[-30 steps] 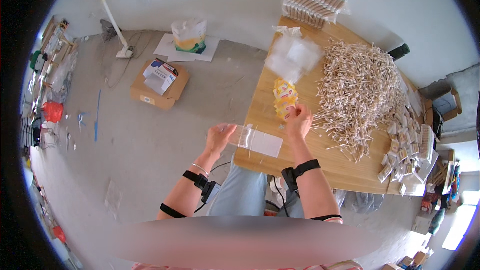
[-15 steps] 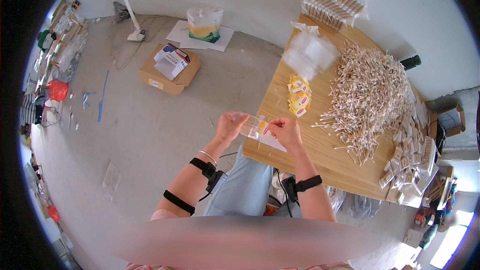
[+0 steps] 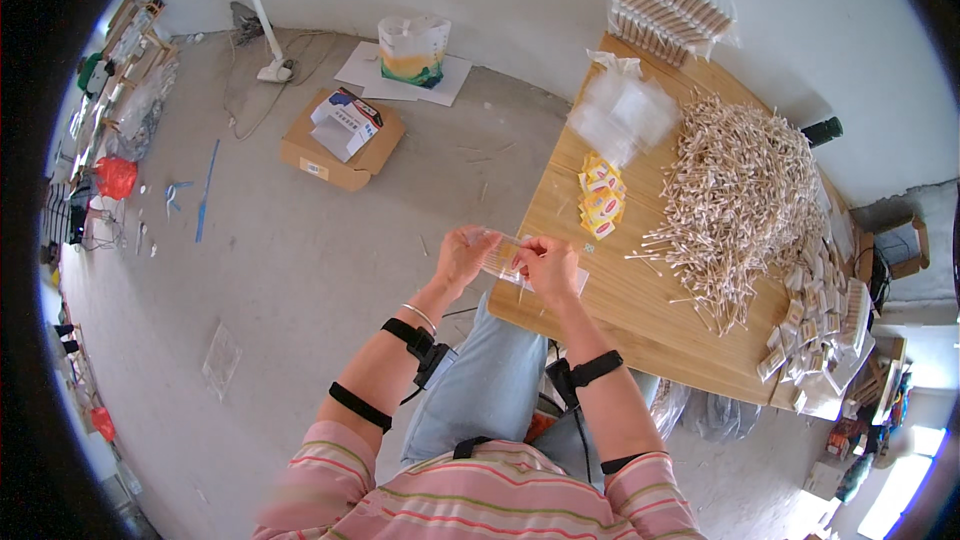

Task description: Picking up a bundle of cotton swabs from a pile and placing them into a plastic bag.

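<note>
Over the table's near left corner, my left hand point(image 3: 464, 258) pinches one end of a small clear plastic bag point(image 3: 504, 264). My right hand point(image 3: 550, 268) is closed at the bag's other end, its fingertips pressed together there. The yellow-and-white card is mostly hidden by the bag and the right fingers. A loose fan of similar yellow cards point(image 3: 602, 198) lies farther up the wooden table point(image 3: 640, 290). Behind them is a stack of clear bags point(image 3: 622, 112). To the right, cotton swabs point(image 3: 740, 200) form a large heap.
Small packed bundles point(image 3: 805, 320) crowd the table's right end. Wrapped rows of swabs point(image 3: 670, 8) stand at its far corner by the wall. On the floor to the left sit an opened cardboard box point(image 3: 325, 162) and a white, yellow and green bag point(image 3: 412, 55).
My right hand has moved slightly left, farther over the bag, and the yellow card it held is now mostly covered. My left hand has stayed nearly in place.
</note>
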The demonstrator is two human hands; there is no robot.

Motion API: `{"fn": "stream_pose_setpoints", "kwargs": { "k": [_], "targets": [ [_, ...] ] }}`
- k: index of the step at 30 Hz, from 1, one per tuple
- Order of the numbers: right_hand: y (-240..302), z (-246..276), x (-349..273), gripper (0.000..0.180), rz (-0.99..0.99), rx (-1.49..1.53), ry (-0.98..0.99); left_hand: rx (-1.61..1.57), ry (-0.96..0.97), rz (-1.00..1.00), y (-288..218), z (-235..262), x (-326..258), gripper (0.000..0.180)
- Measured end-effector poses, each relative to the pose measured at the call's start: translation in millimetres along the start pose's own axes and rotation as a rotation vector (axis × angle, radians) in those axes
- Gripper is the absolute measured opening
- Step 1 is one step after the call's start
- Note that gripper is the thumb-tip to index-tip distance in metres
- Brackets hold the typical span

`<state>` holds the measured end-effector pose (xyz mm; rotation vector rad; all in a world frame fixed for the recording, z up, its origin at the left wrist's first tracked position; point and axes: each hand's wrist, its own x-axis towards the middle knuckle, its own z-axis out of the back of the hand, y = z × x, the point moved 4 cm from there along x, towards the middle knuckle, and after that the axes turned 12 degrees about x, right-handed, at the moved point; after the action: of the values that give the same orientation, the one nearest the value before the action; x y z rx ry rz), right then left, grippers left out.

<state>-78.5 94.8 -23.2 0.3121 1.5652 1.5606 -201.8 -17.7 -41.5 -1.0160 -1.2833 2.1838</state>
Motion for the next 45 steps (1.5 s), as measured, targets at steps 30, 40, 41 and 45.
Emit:
{"fn": "stream_pose_setpoints", "kwargs": {
  "k": [30, 40, 41, 45],
  "targets": [
    [-72.4, 138.2, -83.1, 0.019, 0.642, -0.504, -0.535, 0.818, 0.039, -1.047, -66.4, -167.0, -69.8, 0.035],
    [-96.7, 293.6, -104.8, 0.032, 0.389, -0.513, -0.964, 0.899, 0.167, -1.262, -71.1, -193.0, -80.2, 0.01],
    [-97.1, 297.1, -101.0, 0.032, 0.39, -0.511, -0.958, 0.903, 0.164, -1.257, -70.6, -193.9, -79.4, 0.01],
    [-92.1, 279.6, -84.9, 0.025, 0.481, -0.501, -0.826, 0.864, 0.145, -1.266, -68.7, -191.9, -78.9, 0.008]
  ]
}}
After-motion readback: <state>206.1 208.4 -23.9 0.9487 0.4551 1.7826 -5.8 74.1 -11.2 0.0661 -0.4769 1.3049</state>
